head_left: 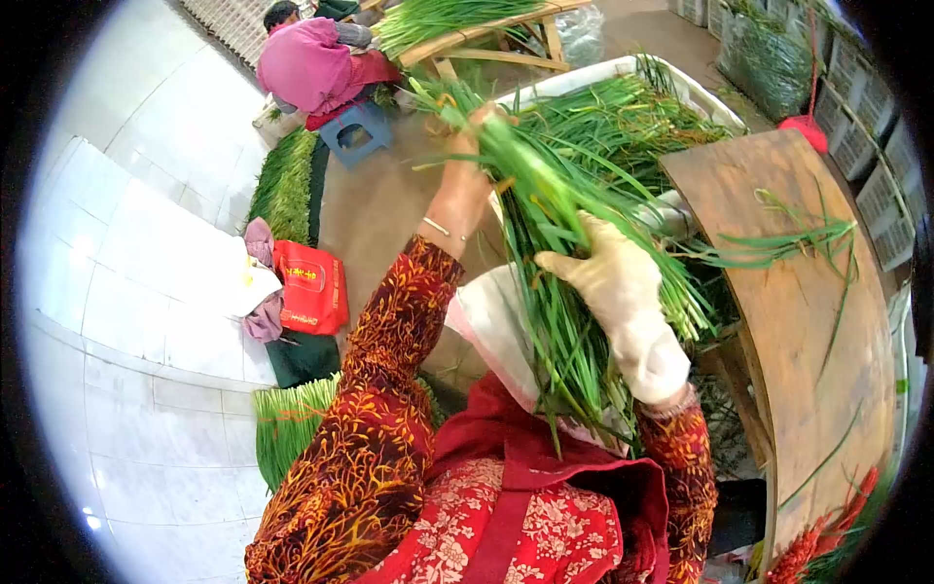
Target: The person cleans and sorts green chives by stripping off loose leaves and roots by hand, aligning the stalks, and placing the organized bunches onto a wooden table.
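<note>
2 patterned sleeves [389,360] reach forward, left hand [473,142] gripping greens [545,185], gloved right hand [615,277] thumb-out, grip unclear.

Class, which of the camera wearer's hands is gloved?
The right hand, on the green stalks: a pale glove covers it. The left hand looks bare, its wrist showing a bracelet.

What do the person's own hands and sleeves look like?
The left hand looks ungloved, with a thin, pale bangle at the wrist. The right hand wears an off-white glove. Both sleeves are dark reddish-brown with orange-yellow branching patterns.
</note>
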A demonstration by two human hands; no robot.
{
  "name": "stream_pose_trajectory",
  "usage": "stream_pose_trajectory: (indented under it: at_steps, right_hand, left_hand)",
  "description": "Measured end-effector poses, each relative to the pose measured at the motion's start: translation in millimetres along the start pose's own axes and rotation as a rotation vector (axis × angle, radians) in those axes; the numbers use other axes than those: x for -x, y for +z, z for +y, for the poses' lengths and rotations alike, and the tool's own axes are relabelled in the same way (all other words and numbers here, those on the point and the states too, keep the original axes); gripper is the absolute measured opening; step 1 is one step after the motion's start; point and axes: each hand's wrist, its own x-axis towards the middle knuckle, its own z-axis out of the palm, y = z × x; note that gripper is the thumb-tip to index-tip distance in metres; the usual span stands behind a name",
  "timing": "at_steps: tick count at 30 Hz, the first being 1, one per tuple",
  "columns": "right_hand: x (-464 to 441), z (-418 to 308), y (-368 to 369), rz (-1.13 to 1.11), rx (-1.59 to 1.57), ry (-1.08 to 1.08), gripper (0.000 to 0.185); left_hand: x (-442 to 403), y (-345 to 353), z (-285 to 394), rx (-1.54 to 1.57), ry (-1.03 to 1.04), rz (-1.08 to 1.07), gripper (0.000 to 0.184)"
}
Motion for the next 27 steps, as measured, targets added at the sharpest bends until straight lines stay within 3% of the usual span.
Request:
stream_pose_trajectory:
  at_steps: [1, 3, 5, 6, 8, 12, 14, 15, 16, 17, 19, 20, 23, 24, 25, 27]
  right_hand:
    - [-7, -4, 5, -0.024, 0.044, -0.017, 0.055]
    - [-17, -1, 0, -0.114, -0.009, 0.061, 0.043]
    - [-9, 13, -6, 0.002, -0.466, 0.101, 0.032]
    - [-5, 20, -9, 0.102, -0.700, 0.003, 0.029]
    - [13, 24, -32, 0.125, -0.963, 0.104, 0.031]
    - [63, 66, -66, 0.233, -0.991, 0.193, 0.033]
    - [96, 89, -66, 0.353, -1.014, 0.179, 0.032]
    - [106, 93, -64, 0.431, -0.989, 0.115, 0.032]
    - [122, 102, -65, 0.456, -0.992, 0.141, 0.032]
    - [141, 115, -68, 0.478, -0.998, 0.163, 0.033]
    - [179, 135, -62, 0.563, -0.978, 0.331, 0.033]
    - [195, 139, -61, 0.573, -0.944, 0.345, 0.033]
    - [241, 150, -66, 0.957, -0.771, 0.522, 0.029]
    - [258, 146, -74, 1.095, -0.831, 0.590, 0.025]
    - [268, 141, -84, 1.234, -0.894, 0.653, 0.022]
    - [335, 188, -104, 1.037, -1.016, 0.285, 0.033]
  left_hand:
    - [-26, -22, -12, 0.041, -0.020, -0.098, 0.019]
    - [-17, -10, -3, -0.032, -0.017, -0.035, 0.021]
    - [-19, -12, -6, -0.012, -0.010, 0.102, 0.023]
    - [11, 9, 8, -0.004, 0.081, -0.001, 0.031]
    - [13, 8, 8, -0.044, 0.064, 0.037, 0.035]
    - [2, -29, -6, -0.348, 0.099, 0.028, 0.049]
    - [-8, -53, -24, -0.513, 0.259, -0.075, 0.046]
    - [-1, -58, -27, -0.632, 0.500, -0.259, 0.042]
    - [-19, -57, -21, -0.079, -0.019, -0.059, 0.035]
    - [-26, -59, -23, -0.076, -0.030, -0.065, 0.035]
    - [-31, -70, -25, -0.098, -0.096, 0.203, 0.028]
    - [-30, -78, -28, -0.140, -0.092, 0.238, 0.031]
    - [-9, -60, -15, -0.180, -0.202, 0.327, 0.031]
    - [-2, -61, -18, -0.091, -0.064, 0.217, 0.032]
    - [-12, -75, -20, -0.090, -0.065, 0.210, 0.032]
    - [-39, -108, -23, -0.094, -0.008, 0.220, 0.032]
